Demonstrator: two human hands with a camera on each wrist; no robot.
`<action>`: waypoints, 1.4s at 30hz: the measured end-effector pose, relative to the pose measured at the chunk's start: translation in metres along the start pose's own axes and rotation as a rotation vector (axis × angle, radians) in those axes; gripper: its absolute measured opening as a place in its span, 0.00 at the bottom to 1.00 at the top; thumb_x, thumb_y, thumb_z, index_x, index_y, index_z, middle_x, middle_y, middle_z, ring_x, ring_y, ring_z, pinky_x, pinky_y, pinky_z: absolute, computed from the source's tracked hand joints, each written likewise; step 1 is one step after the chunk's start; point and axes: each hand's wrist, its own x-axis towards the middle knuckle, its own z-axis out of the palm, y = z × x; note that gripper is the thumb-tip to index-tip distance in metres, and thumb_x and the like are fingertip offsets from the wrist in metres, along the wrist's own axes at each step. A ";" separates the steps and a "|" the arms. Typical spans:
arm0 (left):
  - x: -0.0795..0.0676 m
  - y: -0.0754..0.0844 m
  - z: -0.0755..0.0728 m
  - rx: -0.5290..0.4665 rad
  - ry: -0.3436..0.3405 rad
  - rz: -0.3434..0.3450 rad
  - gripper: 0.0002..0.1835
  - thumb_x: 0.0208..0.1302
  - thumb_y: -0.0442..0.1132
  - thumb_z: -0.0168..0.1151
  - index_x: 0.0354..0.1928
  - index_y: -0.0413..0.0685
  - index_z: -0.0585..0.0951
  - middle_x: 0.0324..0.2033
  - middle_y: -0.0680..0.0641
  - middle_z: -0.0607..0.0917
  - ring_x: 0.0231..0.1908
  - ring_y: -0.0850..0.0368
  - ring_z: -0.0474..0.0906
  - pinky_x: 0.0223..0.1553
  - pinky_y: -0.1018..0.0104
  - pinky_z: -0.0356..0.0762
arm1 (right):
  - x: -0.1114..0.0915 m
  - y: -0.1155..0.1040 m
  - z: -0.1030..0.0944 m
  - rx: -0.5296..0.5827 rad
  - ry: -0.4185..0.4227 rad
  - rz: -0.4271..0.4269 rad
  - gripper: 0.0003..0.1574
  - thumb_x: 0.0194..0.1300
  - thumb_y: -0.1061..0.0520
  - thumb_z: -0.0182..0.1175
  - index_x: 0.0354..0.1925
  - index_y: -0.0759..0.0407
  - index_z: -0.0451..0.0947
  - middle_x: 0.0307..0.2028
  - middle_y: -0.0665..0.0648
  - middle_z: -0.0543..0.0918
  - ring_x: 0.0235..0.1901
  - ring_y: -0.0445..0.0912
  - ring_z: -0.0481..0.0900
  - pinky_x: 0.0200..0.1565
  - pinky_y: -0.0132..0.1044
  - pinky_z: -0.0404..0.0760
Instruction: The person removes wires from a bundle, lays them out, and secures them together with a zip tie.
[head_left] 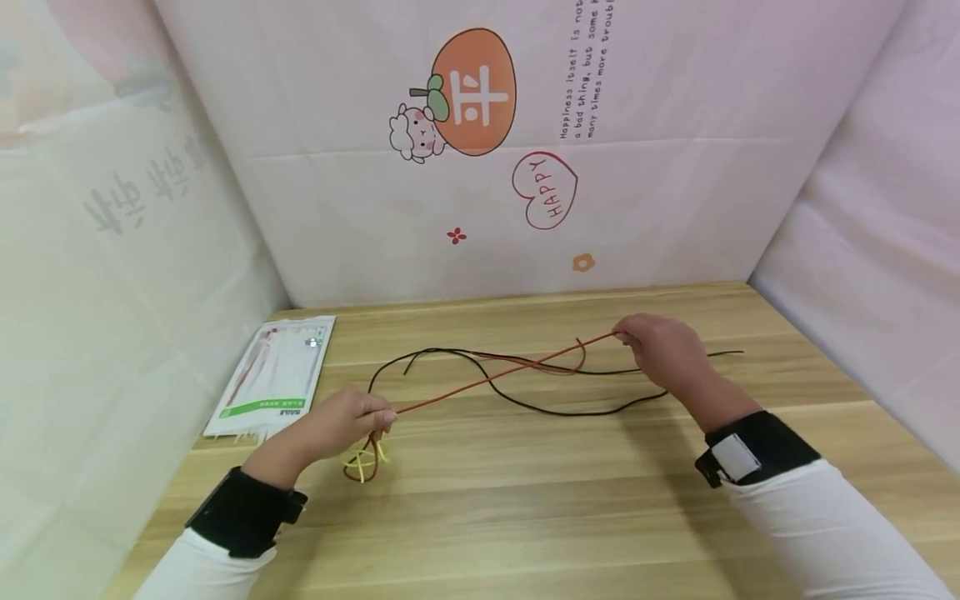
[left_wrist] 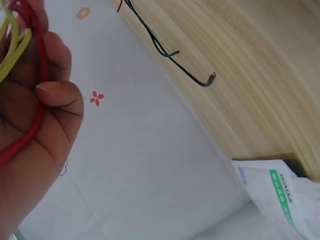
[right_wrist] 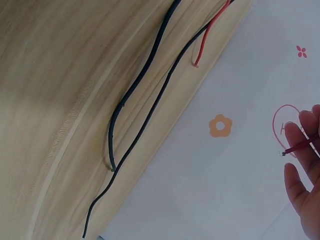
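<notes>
A red wire runs taut between both hands, rising toward the right. My left hand grips it at the left; in the left wrist view its thumb bends over the red strand. A red loop with thin yellow strands hangs below that hand. At the other side my right hand pinches the wire near its tip, and the cut end pokes out past the fingers in the right wrist view. Black wires lie curved on the table beneath, along with another bent red wire end.
A white packet with a green stripe lies at the left of the wooden table. Printed white sheeting stands along the back and both sides. Black cuffs sit on both wrists.
</notes>
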 end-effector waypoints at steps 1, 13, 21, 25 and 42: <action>-0.001 0.001 0.000 0.012 -0.014 -0.014 0.14 0.72 0.40 0.52 0.27 0.49 0.77 0.20 0.56 0.75 0.22 0.64 0.67 0.27 0.68 0.68 | 0.001 0.000 0.001 -0.001 0.004 -0.012 0.05 0.62 0.65 0.63 0.38 0.62 0.81 0.32 0.59 0.86 0.29 0.54 0.83 0.30 0.49 0.79; -0.001 -0.011 0.004 0.136 0.067 -0.048 0.11 0.70 0.39 0.56 0.28 0.44 0.80 0.21 0.55 0.75 0.24 0.63 0.67 0.30 0.65 0.68 | 0.005 0.002 0.004 -0.031 -0.009 -0.017 0.04 0.64 0.63 0.61 0.38 0.61 0.81 0.31 0.59 0.86 0.26 0.53 0.82 0.26 0.48 0.78; -0.007 -0.018 -0.002 0.012 0.092 0.035 0.11 0.69 0.39 0.56 0.31 0.46 0.84 0.26 0.54 0.78 0.30 0.60 0.70 0.33 0.64 0.69 | 0.004 0.012 -0.004 -0.044 -0.065 0.041 0.05 0.66 0.62 0.60 0.40 0.61 0.81 0.34 0.60 0.86 0.29 0.54 0.83 0.25 0.47 0.77; -0.019 -0.027 0.000 0.068 0.084 0.023 0.16 0.72 0.39 0.53 0.24 0.48 0.81 0.25 0.56 0.75 0.31 0.62 0.69 0.45 0.54 0.69 | -0.002 0.021 -0.011 -0.068 -0.117 0.110 0.05 0.66 0.62 0.60 0.40 0.60 0.81 0.34 0.60 0.86 0.29 0.54 0.82 0.24 0.47 0.76; -0.034 -0.022 0.007 0.431 0.100 -0.035 0.11 0.67 0.39 0.60 0.25 0.51 0.77 0.20 0.58 0.70 0.25 0.61 0.66 0.27 0.64 0.64 | 0.000 0.025 -0.016 -0.092 -0.087 0.036 0.05 0.64 0.63 0.61 0.39 0.60 0.81 0.33 0.59 0.85 0.26 0.53 0.81 0.21 0.45 0.74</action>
